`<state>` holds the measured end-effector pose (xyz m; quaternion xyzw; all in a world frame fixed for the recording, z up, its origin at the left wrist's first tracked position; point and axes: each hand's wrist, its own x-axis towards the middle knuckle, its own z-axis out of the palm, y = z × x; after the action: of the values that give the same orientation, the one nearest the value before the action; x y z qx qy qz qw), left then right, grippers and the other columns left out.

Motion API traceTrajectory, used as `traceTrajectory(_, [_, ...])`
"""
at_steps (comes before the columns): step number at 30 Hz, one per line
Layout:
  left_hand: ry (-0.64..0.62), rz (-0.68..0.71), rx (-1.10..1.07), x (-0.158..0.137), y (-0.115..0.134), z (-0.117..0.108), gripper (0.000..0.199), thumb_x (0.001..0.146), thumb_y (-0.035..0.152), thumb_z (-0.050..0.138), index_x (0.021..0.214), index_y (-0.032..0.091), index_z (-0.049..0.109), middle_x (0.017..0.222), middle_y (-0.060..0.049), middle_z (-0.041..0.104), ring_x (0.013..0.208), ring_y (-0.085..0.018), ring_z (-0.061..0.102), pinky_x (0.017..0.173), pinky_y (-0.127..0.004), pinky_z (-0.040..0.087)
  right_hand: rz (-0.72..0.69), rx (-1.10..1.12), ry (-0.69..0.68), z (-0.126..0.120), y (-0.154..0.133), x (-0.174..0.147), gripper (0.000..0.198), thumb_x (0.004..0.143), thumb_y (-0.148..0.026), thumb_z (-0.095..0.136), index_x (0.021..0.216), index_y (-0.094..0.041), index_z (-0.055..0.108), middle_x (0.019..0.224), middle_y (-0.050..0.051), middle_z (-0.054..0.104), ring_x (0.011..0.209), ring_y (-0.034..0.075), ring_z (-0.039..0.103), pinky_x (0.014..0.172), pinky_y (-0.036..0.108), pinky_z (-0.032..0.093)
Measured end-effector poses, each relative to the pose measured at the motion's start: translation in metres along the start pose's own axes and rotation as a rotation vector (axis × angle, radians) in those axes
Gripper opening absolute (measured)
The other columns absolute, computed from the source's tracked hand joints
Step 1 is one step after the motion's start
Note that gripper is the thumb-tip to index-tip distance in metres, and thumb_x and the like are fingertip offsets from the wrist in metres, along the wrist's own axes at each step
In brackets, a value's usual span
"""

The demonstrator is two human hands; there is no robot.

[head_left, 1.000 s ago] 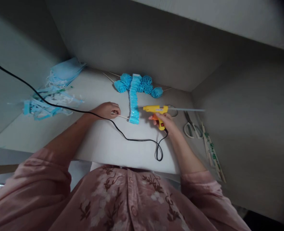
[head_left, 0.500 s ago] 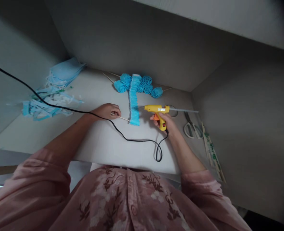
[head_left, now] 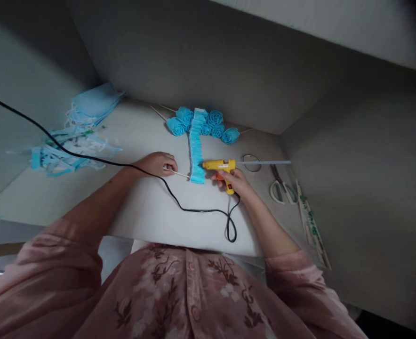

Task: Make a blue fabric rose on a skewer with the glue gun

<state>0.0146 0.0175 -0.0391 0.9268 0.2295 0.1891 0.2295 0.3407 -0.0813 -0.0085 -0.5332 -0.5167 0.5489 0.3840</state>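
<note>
My left hand (head_left: 161, 164) pinches a thin wooden stick (head_left: 180, 174), whose far tip meets the lower end of a pleated blue strip (head_left: 196, 146). The strip lies lengthwise on the white table, its top end among the blue flowers. In my right hand (head_left: 236, 182) is a yellow glue gun (head_left: 221, 165), fingers around its handle and by the orange trigger. Its nozzle points left, over the lower part of the strip; whether it touches cannot be made out. A clear glue stick (head_left: 264, 162) juts from the gun's back.
Blue flowers on sticks (head_left: 215, 123) lie behind. At left are stacked blue masks (head_left: 97, 104) and cut scraps (head_left: 70, 153). Scissors (head_left: 282, 188), a thin wire loop (head_left: 251, 163) and sticks with green bits (head_left: 312, 223) lie right. A black cord (head_left: 172, 190) crosses my left forearm. Grey walls enclose the table.
My right hand has moved the glue gun left and slightly down, bringing its nozzle over the strip. The cord's loop shifted with it. My left hand and the stick stay nearly still.
</note>
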Motion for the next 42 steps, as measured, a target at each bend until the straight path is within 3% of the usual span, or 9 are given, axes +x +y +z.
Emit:
traceTrajectory(6, [0.013, 0.022, -0.011, 0.0, -0.001, 0.001, 0.012, 0.084, 0.021, 0.065, 0.085, 0.019, 0.077, 0.077, -0.001, 0.068, 0.071, -0.013, 0.061, 0.072, -0.021, 0.045, -0.053, 0.003, 0.013, -0.003, -0.007, -0.007, 0.055, 0.075, -0.071, 0.073, 0.083, -0.017, 0.075, 0.065, 0.006, 0.07, 0.052, 0.012, 0.053, 0.043, 0.025, 0.037])
traceTrajectory(12, [0.004, 0.014, -0.004, 0.0, -0.001, 0.0, 0.012, 0.084, 0.021, 0.065, 0.086, 0.019, 0.077, 0.077, -0.001, 0.069, 0.072, -0.013, 0.062, 0.071, -0.022, 0.045, -0.03, -0.047, 0.013, 0.003, -0.006, -0.005, 0.057, 0.066, -0.07, 0.082, 0.089, -0.018, 0.071, 0.085, 0.01, 0.077, 0.055, 0.013, 0.057, 0.046, 0.027, 0.043])
traceTrajectory(18, [0.015, 0.027, -0.008, -0.001, -0.003, 0.002, 0.011, 0.085, 0.021, 0.066, 0.085, 0.019, 0.077, 0.077, -0.001, 0.069, 0.073, -0.013, 0.062, 0.072, -0.021, 0.045, -0.089, -0.004, -0.012, -0.002, -0.011, -0.008, 0.055, 0.075, -0.071, 0.073, 0.085, -0.017, 0.075, 0.075, 0.009, 0.075, 0.055, 0.013, 0.057, 0.044, 0.026, 0.04])
traceTrajectory(22, [0.027, 0.044, -0.012, -0.001, -0.003, 0.002, 0.01, 0.085, 0.02, 0.066, 0.085, 0.019, 0.077, 0.077, -0.001, 0.068, 0.071, -0.012, 0.062, 0.071, -0.021, 0.044, -0.03, -0.003, 0.037, 0.005, -0.006, -0.003, 0.057, 0.064, -0.068, 0.084, 0.087, -0.018, 0.072, 0.085, 0.01, 0.079, 0.055, 0.012, 0.058, 0.045, 0.024, 0.042])
traceTrajectory(31, [-0.001, 0.046, -0.021, -0.002, -0.002, -0.001, 0.013, 0.086, 0.02, 0.064, 0.087, 0.018, 0.077, 0.078, -0.001, 0.068, 0.073, -0.012, 0.061, 0.073, -0.02, 0.044, -0.149, 0.302, 0.104, -0.016, -0.017, -0.014, 0.053, 0.071, -0.073, 0.072, 0.077, -0.02, 0.073, 0.062, 0.003, 0.065, 0.049, 0.011, 0.05, 0.04, 0.024, 0.036])
traceTrajectory(35, [-0.002, 0.056, -0.023, -0.002, -0.002, 0.0, 0.014, 0.086, 0.018, 0.063, 0.088, 0.018, 0.077, 0.079, -0.001, 0.068, 0.073, -0.012, 0.061, 0.072, -0.02, 0.044, -0.068, 0.155, 0.103, -0.009, 0.001, -0.001, 0.048, 0.073, -0.066, 0.076, 0.081, -0.019, 0.074, 0.059, 0.003, 0.066, 0.048, 0.011, 0.052, 0.04, 0.023, 0.035])
traceTrajectory(38, [0.014, 0.07, -0.021, -0.001, -0.002, 0.0, 0.015, 0.084, 0.015, 0.062, 0.087, 0.017, 0.076, 0.077, -0.001, 0.068, 0.073, -0.012, 0.062, 0.072, -0.02, 0.044, -0.045, 0.15, 0.128, -0.002, 0.004, 0.008, 0.048, 0.074, -0.063, 0.077, 0.087, -0.017, 0.074, 0.066, 0.005, 0.072, 0.049, 0.011, 0.054, 0.04, 0.022, 0.036])
traceTrajectory(42, [0.023, 0.077, -0.032, -0.001, -0.002, 0.001, 0.015, 0.083, 0.015, 0.062, 0.086, 0.018, 0.076, 0.077, -0.001, 0.068, 0.072, -0.012, 0.061, 0.069, -0.02, 0.043, -0.054, 0.205, 0.154, -0.004, -0.015, 0.012, 0.048, 0.07, -0.063, 0.08, 0.088, -0.019, 0.073, 0.081, 0.007, 0.08, 0.053, 0.011, 0.058, 0.043, 0.022, 0.041])
